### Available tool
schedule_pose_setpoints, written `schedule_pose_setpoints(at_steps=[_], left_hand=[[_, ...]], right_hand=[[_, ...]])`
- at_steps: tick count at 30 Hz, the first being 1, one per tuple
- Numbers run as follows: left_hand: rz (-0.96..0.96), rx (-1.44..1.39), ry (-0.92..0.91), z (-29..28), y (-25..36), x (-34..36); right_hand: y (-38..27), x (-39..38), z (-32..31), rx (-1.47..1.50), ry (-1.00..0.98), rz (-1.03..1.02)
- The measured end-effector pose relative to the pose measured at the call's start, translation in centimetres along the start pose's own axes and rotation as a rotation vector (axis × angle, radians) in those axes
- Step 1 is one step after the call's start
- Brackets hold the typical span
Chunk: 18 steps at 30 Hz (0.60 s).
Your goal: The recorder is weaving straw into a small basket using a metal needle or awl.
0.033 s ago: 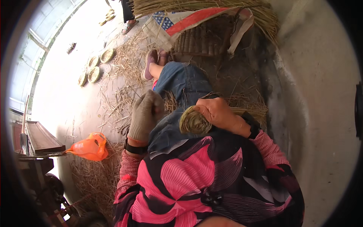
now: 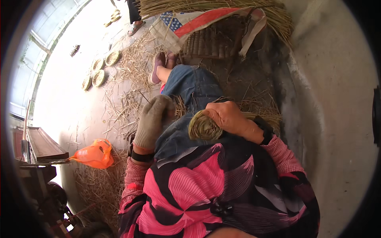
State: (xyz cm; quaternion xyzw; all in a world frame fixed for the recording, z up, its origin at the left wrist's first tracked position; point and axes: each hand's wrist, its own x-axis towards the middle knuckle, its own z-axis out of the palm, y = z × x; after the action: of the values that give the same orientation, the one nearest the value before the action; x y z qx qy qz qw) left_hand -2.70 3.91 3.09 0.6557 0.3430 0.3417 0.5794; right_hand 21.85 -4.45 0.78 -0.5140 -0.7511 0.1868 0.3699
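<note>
I sit on the ground with my legs in blue jeans stretched out ahead. My right hand, bare with a black wristband, is closed over a round coil of woven straw held on my lap. My left hand wears a grey-brown knitted glove and lies curled over my thigh, just left of the coil, beside loose straw strands. The glove hides whether its fingers grip any of those strands.
An orange plastic bag lies at my left on scattered straw. Round woven discs lie on the pale floor. Beyond my feet are a ribbed woven mat, a striped sack, a straw bundle and another person's feet. A grey wall rises on my right.
</note>
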Motion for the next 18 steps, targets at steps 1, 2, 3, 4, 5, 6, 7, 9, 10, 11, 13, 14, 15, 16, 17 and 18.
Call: schedule_pose_setpoints(at_steps=[1,2,3,4,5,6,7,9,10,11,13,14,15,16,17,18], left_hand=[[-0.152,-0.118,0.055,1.2,2.9,-1.1],[-0.152,-0.116,0.059,1.9,3.6,-1.1],[0.035,0.196,-0.006,2.4,4.1,-1.1],[0.222,0.506,-0.073,3.0,4.3,-1.1],[0.382,0.801,-0.155,3.8,4.1,-0.9],[0.105,0.944,-0.254,5.0,4.6,-1.2],[0.106,0.912,-0.261,5.0,3.9,-0.8],[0.103,0.876,-0.275,5.0,3.1,-0.7],[0.051,0.849,-0.248,5.0,3.0,-0.9],[-0.004,0.823,-0.218,4.9,3.0,-1.2],[-0.011,0.793,-0.187,4.8,2.2,-1.5],[-0.017,0.762,-0.155,4.7,1.5,-1.7],[-0.018,0.763,-0.154,4.7,1.1,-1.9],[0.001,0.744,-0.112,4.6,0.8,-2.0],[0.021,0.725,-0.068,4.6,0.5,-2.4],[0.024,0.731,-0.063,4.6,0.2,-2.8]], right_hand=[[-0.8,0.5,-0.6,-0.015,-0.038,-0.012],[-1.1,1.0,-0.8,-0.020,-0.084,-0.008],[-1.5,1.4,-0.9,-0.017,-0.085,-0.011],[-2.0,1.8,-1.0,-0.018,-0.141,-0.027],[-2.0,2.1,-1.2,-0.023,-0.193,-0.043],[-1.6,2.3,-1.4,-0.026,-0.190,-0.043],[-1.1,2.6,-1.7,-0.015,-0.243,-0.047],[-0.8,2.7,-2.8,-0.002,-0.297,-0.040],[-0.9,2.8,-3.6,-0.046,-0.322,-0.035],[-1.1,2.8,-4.1,-0.087,-0.348,-0.034],[-0.7,2.6,-4.1,-0.157,-0.298,-0.067],[-0.5,2.3,-3.7,-0.228,-0.248,-0.100],[-0.5,2.1,-3.2,-0.226,-0.248,-0.100],[-0.6,1.6,-2.3,-0.261,-0.189,-0.063],[-1.0,1.1,-1.5,-0.297,-0.129,-0.027],[-1.1,0.7,-0.7,-0.296,-0.125,-0.033]])
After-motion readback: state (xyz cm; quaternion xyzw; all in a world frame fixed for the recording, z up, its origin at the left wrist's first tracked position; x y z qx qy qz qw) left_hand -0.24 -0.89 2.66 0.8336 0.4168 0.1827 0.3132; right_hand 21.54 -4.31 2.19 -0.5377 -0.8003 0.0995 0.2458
